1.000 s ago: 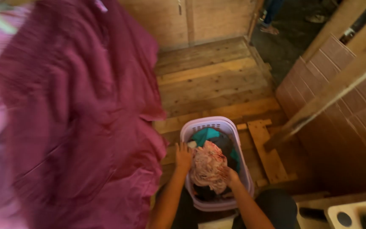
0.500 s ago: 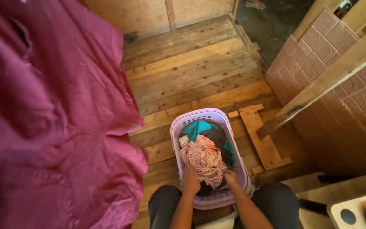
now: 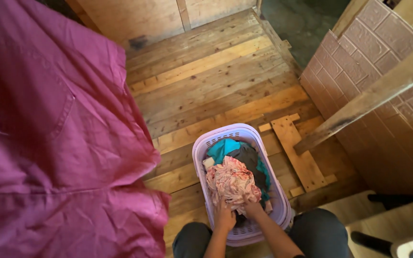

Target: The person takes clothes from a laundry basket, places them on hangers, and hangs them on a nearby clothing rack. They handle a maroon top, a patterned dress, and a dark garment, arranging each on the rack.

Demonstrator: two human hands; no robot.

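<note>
A pale lilac laundry basket (image 3: 201,148) stands on the plank floor between my knees. It holds a pink patterned cloth (image 3: 233,184) on top, with teal (image 3: 222,148) and dark grey (image 3: 249,160) clothes under it. My left hand (image 3: 224,217) grips the near edge of the pink cloth. Just beside it, my right hand (image 3: 253,209) has its fingers closed on the same cloth. Both forearms reach down into the basket from the bottom of the view.
A large magenta garment (image 3: 58,143) hangs close at the left and fills that side. A loose wooden board (image 3: 298,153) lies to the right of the basket. A slanted wooden beam (image 3: 369,98) and a tile-patterned wall panel (image 3: 388,48) stand at the right.
My hands have shifted from the sides of the pink cloth to its near edge and closed on it. The view has tilted downward, so the basket sits lower in view.
</note>
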